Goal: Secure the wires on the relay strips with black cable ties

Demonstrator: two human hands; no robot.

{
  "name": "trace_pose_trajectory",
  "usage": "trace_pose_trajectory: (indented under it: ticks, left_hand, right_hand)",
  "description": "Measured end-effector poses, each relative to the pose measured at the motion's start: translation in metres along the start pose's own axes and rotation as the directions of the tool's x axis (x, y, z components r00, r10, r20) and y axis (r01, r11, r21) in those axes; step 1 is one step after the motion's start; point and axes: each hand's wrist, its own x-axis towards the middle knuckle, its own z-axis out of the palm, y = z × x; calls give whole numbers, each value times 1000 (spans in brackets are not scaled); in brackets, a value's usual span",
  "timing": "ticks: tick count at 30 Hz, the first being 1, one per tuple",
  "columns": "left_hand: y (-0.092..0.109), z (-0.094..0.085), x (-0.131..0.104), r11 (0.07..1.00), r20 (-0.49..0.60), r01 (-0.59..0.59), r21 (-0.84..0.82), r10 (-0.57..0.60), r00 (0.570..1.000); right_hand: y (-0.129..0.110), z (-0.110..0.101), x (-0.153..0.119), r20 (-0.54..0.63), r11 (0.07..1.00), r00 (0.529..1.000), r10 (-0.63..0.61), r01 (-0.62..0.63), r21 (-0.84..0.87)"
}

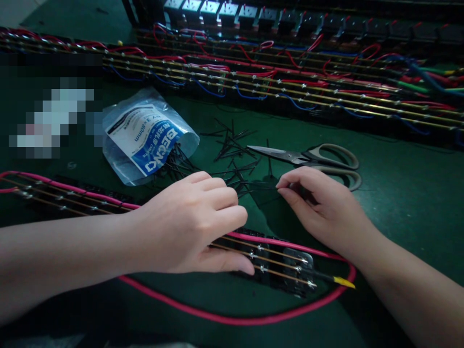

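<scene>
My left hand (195, 217) lies across a black strip (286, 266) with thin brass rods and a thick pink-red cable (290, 242) along its far edge. The thumb rests on the near side and the fingers curl over the far side; the hand hides that stretch. Thumb and forefinger of my right hand (319, 198) are pinched together on a thin black cable tie (259, 184), near a loose pile of cable ties (232, 142). A clear plastic bag (188, 140) with a blue-and-white label lies behind my left hand, more ties spilling from its mouth.
Scissors (290, 155) lie just beyond my right hand, blades pointing left. The pink-red cable also loops toward me across the green table (409, 193). At the back, a long assembly (253, 82) carries brass rods, red and blue wires, and a row of dark blocks (248, 17).
</scene>
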Motion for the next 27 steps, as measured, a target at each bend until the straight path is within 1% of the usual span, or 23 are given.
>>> trace_pose_trajectory:
  ticks: [3,8,13,20,24,27]
  left_hand:
    - [2,-2,-1,997,-40,75,32,-73,997]
    - [2,-1,-3,990,-77,135,45,-131,988]
    - [-1,2,-2,994,-81,109,26,-106,991]
    - [-2,4,0,994,-70,104,34,-101,992]
    - [-2,5,-1,994,-70,100,34,-97,993]
    - [-2,5,-1,995,-58,100,30,-98,994]
  right_hand:
    - [1,0,0,13,1000,1000,20,-20,3]
    - [1,0,0,45,1000,999,-21,22,-19]
    - [0,-1,0,49,1000,999,-19,19,-9]
    - [-1,-1,0,41,1000,999,-16,16,9]
    - [-2,-1,-2,47,998,998,36,-38,49]
    - [-5,-1,-2,64,985,995,80,-88,148]
